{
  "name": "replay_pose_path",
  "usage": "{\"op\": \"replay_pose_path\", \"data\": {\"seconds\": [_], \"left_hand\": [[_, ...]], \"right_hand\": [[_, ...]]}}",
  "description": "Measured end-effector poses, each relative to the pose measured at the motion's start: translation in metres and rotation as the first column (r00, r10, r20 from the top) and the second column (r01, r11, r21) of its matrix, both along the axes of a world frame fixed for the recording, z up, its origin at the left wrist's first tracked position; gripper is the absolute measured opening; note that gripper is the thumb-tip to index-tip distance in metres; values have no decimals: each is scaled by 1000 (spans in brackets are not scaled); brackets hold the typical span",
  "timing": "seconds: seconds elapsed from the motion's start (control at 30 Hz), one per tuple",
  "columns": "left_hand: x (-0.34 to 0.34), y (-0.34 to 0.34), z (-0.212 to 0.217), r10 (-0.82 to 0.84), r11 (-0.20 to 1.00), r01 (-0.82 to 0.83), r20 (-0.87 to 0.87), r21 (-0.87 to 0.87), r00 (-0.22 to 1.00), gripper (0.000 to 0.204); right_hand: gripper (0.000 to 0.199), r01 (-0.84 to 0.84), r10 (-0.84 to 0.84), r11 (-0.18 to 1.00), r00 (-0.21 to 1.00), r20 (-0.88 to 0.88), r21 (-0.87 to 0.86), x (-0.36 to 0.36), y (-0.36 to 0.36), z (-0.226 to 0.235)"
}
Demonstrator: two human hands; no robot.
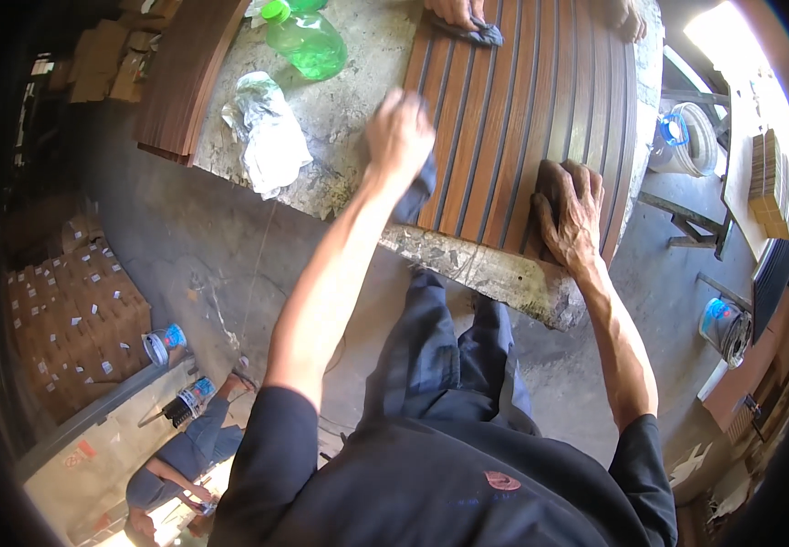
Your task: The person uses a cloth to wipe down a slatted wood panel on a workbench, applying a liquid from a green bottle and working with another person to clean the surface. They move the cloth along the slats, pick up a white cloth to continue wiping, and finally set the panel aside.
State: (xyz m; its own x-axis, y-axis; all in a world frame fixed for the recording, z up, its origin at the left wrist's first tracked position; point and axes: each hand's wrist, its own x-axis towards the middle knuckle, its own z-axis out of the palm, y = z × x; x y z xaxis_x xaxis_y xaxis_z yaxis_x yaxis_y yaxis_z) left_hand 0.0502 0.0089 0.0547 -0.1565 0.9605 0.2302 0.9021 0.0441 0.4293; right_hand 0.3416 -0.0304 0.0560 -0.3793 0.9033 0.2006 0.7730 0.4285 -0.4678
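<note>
A brown slatted wood panel [499,128] with dark grooves lies on a worn, stained worktable [358,68]. At the panel's left edge my left hand [401,137], somewhat blurred, is closed on a dark cloth [420,190] that hangs down toward the near edge. My right hand [572,205] rests on the panel's near right part, fingers apart and slightly bent, holding nothing. Across the panel, another person's hand [454,9] presses a grey cloth [478,35] on the slats. That person's other hand [630,20] is at the far right edge.
Left of the panel are a green plastic bottle [308,46], a crumpled white plastic bag [269,137] and stacked brown boards [189,77]. A bucket [691,141] stands at right. Stacked cartons [80,319] and another person [180,465] are at lower left.
</note>
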Motion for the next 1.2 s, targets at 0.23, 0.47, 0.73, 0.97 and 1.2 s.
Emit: {"op": "replay_pose_path", "data": {"seconds": [0.23,0.47,0.73,0.97,1.2], "left_hand": [[3,-125,-8,-145,978,138,29,158,989,16],[-11,48,-6,-59,994,59,-4,91,998,9],[-7,-73,-21,-168,971,152,71,182,983,12],[-9,50,-26,-137,977,139,-24,164,990,7],[4,193,-20,-165,941,171,-48,290,985,12]], "right_hand": [[50,15,-15,998,1000,-5,-59,14,-2,-7],[51,2,-2,1000,1000,-5,-22,-2,0,-2],[52,31,-32,998,999,-9,-54,12,0,-10],[55,74,-74,997,997,-7,-38,-4,8,-5],[51,112,-112,993,994,14,-39,-21,28,-3]]}}
